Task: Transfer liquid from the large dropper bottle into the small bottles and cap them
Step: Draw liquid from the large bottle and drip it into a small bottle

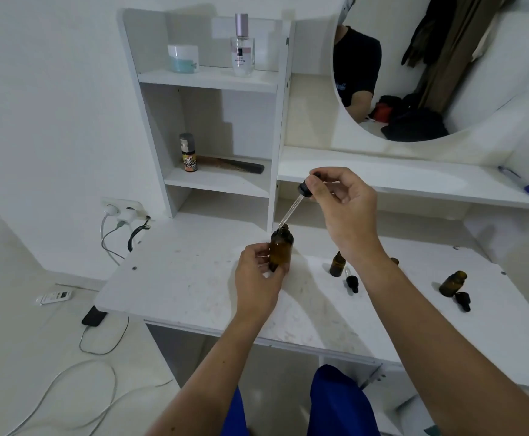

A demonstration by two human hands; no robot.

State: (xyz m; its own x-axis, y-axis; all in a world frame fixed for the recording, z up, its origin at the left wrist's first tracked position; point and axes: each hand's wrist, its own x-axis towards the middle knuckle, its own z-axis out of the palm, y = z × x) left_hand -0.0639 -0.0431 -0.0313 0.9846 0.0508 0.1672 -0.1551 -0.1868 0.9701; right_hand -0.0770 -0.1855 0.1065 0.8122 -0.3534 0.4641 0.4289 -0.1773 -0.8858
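Observation:
My left hand [258,276] grips the large amber dropper bottle [281,247], held upright just above the white desk [194,278]. My right hand [343,204] pinches the black bulb of the dropper [305,187]; its glass pipette [290,212] slants down with the tip at the bottle's open neck. To the right, a small amber bottle [337,264] stands open with a black dropper cap [351,282] lying beside it. Another small amber bottle [452,283] stands tilted further right, a black cap [463,300] next to it. A third small bottle [394,261] peeks out behind my right forearm.
White shelves at the back hold a perfume bottle [242,48], a jar [183,58], a small spray bottle [188,152] and a comb [235,165]. A round mirror [414,67] hangs at right, a blue pen [524,184] on its ledge. Cables, a phone [94,316] and a remote lie on the floor at left.

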